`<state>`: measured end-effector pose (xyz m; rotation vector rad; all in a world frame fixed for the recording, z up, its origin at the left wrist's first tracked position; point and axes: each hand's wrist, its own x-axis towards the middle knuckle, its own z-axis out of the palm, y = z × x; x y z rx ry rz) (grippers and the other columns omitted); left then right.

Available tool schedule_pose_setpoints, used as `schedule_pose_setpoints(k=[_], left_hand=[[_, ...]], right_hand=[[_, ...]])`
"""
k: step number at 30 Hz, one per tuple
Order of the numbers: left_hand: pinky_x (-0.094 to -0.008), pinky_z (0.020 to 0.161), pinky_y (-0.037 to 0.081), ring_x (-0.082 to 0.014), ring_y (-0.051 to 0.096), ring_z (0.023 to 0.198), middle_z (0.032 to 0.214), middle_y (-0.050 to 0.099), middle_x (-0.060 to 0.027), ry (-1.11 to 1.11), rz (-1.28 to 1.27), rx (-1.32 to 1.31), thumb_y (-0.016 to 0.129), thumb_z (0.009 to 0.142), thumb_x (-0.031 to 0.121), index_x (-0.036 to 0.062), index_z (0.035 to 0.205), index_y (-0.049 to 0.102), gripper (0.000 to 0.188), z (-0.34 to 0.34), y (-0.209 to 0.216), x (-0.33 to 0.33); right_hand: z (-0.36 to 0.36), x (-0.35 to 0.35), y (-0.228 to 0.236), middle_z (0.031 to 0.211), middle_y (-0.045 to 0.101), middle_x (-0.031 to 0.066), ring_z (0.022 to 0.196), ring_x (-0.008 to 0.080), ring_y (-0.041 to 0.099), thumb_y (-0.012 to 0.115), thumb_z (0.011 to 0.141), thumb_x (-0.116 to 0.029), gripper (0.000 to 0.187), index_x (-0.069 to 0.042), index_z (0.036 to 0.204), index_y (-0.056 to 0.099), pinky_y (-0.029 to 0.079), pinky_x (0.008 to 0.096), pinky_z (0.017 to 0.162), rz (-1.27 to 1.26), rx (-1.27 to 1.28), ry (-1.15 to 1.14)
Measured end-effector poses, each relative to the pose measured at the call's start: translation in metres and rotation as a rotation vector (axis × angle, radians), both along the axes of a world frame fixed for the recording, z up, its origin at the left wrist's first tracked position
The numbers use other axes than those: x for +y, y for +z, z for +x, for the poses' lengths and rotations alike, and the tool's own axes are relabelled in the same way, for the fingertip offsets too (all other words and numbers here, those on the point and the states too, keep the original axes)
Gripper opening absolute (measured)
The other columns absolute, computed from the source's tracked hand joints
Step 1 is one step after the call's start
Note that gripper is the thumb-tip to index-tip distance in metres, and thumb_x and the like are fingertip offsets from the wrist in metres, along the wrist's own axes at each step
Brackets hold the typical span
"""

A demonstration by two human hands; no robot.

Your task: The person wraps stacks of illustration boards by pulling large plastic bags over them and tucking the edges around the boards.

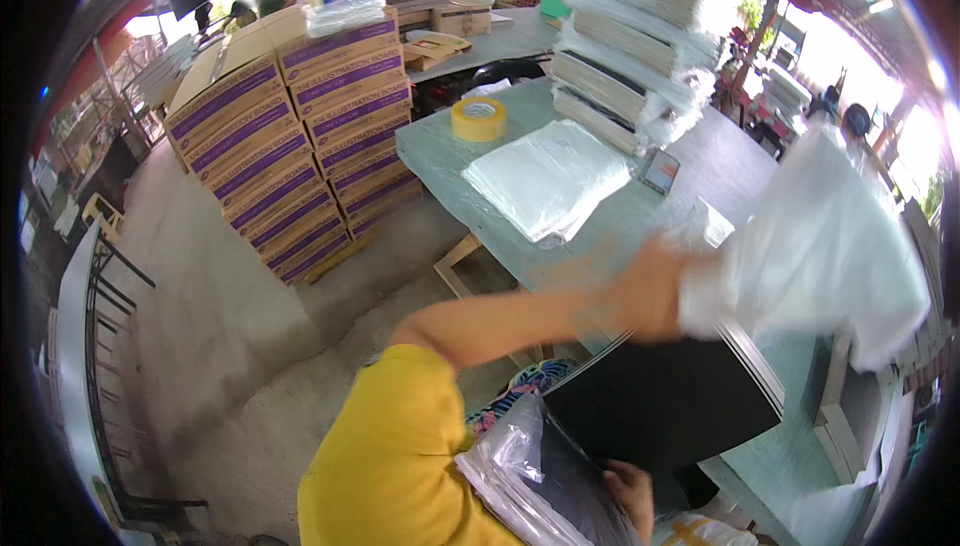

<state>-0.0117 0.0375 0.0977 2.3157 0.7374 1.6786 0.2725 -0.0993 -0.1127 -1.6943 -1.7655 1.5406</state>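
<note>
My left arm, in a yellow sleeve, reaches across to the right. My left hand, smeared by motion, grips a clear plastic bag that billows out at the right above the table. Below it lies a stack of black boards with pale edges, tilted at the table's near edge. Close to my body, a plastic-wrapped black pack leans against me. My right hand curls its fingers over the edge of this pack, its palm partly hidden.
The pale green table carries a yellow tape roll, flat plastic bags, a phone and a tall stack of wrapped boards. Cardboard boxes rise at the left. A metal rack stands far left. Grey boards lie right.
</note>
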Motion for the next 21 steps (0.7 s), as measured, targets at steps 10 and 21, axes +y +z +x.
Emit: schedule_pose_setpoints(k=[10, 21], left_hand=[[-0.044, 0.066, 0.045, -0.041, 0.055, 0.072, 0.074, 0.057, -0.0255, -0.345, -0.814, 0.683, 0.037, 0.083, 0.043, -0.0026, 0.082, 0.057, 0.05, 0.021, -0.094, -0.095], [-0.0362, 0.065, 0.046, -0.0303, 0.058, 0.07, 0.072, 0.058, -0.0227, 0.364, 0.276, 0.456, 0.068, 0.06, 0.028, 0.0013, 0.11, 0.048, 0.06, -0.035, -0.055, -0.083]], right_hand=[[-0.11, -0.006, 0.144, 0.087, 0.056, 0.0171, 0.078, 0.0324, 0.056, 0.062, 0.054, -0.009, 0.042, -0.001, 0.094, 0.053, 0.043, 0.0372, 0.071, 0.94, -0.047, 0.147], [-0.065, 0.006, 0.138, 0.05, 0.046, 0.0045, 0.049, 0.0086, 0.044, 0.059, 0.059, -0.002, 0.011, 0.003, 0.068, 0.055, 0.035, 0.0245, 0.046, 0.676, -0.219, 0.094]])
